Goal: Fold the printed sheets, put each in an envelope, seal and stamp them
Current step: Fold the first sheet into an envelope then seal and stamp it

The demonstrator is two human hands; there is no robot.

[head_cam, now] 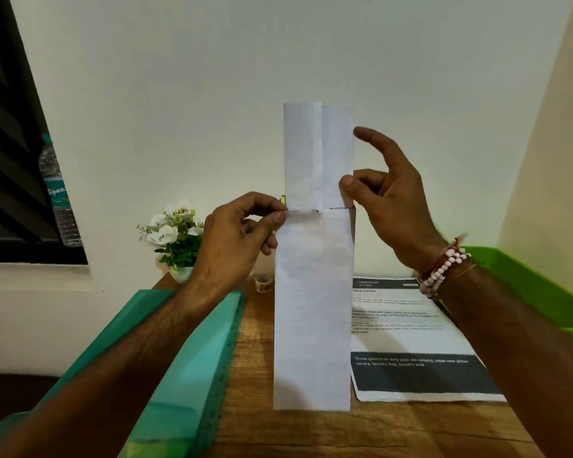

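Presently: insertion step, by my judgement.

- One water bottle (58, 193) on the sill, one teal tray (186, 358), one potted flower (176, 233).
- Left hand (235, 236): fingers pinch the left lip of the single envelope (311, 309), held upright above the surface (311, 431).
- One small roll (263, 283) behind; stamps or tape, cannot tell.
- One folded sheet (315, 153): lower end inside the envelope's mouth, most of it standing out above.
- Right hand (394, 206): thumb and finger pinch the sheet's right edge, forefinger straight and free.
- One flat printed sheet (411, 325) on the surface, one green tray (526, 285).

To do it well: keep the mouth spread and feed the sheet straight down, edges parallel, without buckling.
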